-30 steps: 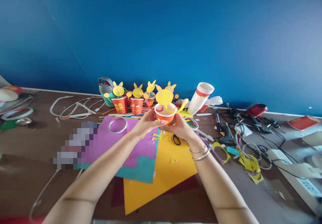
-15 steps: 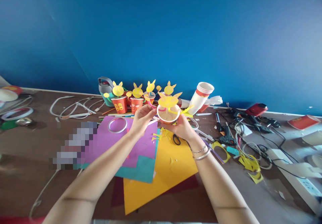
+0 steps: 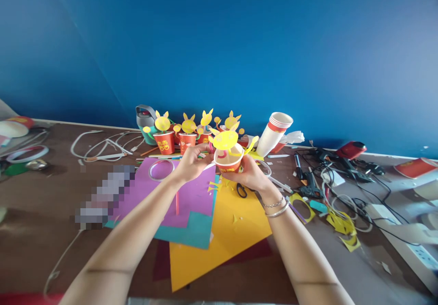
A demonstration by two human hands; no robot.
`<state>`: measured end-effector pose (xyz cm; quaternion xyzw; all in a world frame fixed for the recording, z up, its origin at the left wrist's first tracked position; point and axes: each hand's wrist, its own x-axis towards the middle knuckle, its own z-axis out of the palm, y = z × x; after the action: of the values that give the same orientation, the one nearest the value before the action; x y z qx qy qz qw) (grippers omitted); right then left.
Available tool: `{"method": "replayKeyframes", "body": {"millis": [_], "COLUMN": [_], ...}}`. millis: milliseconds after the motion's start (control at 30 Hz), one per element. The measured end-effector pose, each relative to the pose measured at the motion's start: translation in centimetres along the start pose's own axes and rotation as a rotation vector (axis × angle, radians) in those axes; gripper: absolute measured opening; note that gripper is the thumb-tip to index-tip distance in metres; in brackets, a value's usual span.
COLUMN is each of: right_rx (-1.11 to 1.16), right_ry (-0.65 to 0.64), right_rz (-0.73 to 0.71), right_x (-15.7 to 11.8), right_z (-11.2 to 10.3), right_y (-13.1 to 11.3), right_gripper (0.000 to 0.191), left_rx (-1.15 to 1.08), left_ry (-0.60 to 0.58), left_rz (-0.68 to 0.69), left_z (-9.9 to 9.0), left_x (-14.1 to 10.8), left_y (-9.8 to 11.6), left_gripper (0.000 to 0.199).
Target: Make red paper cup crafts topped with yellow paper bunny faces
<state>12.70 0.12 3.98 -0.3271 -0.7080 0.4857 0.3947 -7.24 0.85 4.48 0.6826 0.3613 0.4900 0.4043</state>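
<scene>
A red-and-white paper cup (image 3: 228, 164) is gripped at its right side by my right hand (image 3: 249, 172), with the thumb near the rim. Above the cup's mouth stands a yellow paper face (image 3: 225, 139) with pointed ears. A yellow strip (image 3: 252, 145) bends out to the right of it. My left hand (image 3: 195, 161) is closed at the cup's left edge, pinching a pink straw (image 3: 211, 148) that curves beside the face. Its fingertips are partly hidden. Behind stand several similar cups with yellow faces, among them a red cup (image 3: 164, 143) at the left.
Purple paper (image 3: 153, 209), teal paper (image 3: 195, 232) and yellow paper (image 3: 205, 268) lie under my arms. Black-handled scissors (image 3: 241, 190) and a tape roll (image 3: 161, 170) rest there. A leaning cup stack (image 3: 273, 134) stands behind; a glue gun (image 3: 310, 186), cables and a power strip (image 3: 407, 236) lie right.
The cup has tilted and come slightly lower, showing more of its red side. The face now leans left, and its left side sits closer to my left fingers. Both hands keep their hold.
</scene>
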Motion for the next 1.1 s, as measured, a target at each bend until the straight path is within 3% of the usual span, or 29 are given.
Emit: {"method": "replayKeyframes", "body": {"millis": [233,333,600,733,833,933,1100], "right_rx": [0.056,0.077,-0.114,0.064,0.142,0.067,-0.282], "right_ry": [-0.01,0.042,0.099,0.094,0.079,0.09,-0.006], "right_rz": [0.091,0.084,0.07,0.066,0.063,0.053,0.092], "right_x": [0.1,0.1,0.2,0.5,0.7,0.7,0.1], "right_z": [0.1,0.2,-0.2,-0.1,0.0,-0.2,-2.5], "right_y": [-0.2,0.4,1.8,2.1,2.3,2.3,1.6], "right_gripper": [0.049,0.062,0.069,0.067,0.067,0.062,0.054], "left_rx": [0.049,0.064,0.179,-0.021,-0.26,-0.326,-0.35], "left_ry": [-0.009,-0.03,-0.116,-0.061,-0.13,-0.19,-0.019], "left_rz": [-0.033,-0.049,-0.101,-0.155,-0.147,-0.159,-0.24], "left_z": [0.1,-0.3,-1.1,-0.6,0.4,1.5,2.1], "left_x": [0.1,0.2,0.5,0.6,0.4,0.1,0.3], "left_y": [-0.3,-0.4,-1.0,-1.0,-1.0,-1.3,-1.8], "left_gripper": [0.023,0.023,0.025,0.04,0.052,0.058,0.052]}}
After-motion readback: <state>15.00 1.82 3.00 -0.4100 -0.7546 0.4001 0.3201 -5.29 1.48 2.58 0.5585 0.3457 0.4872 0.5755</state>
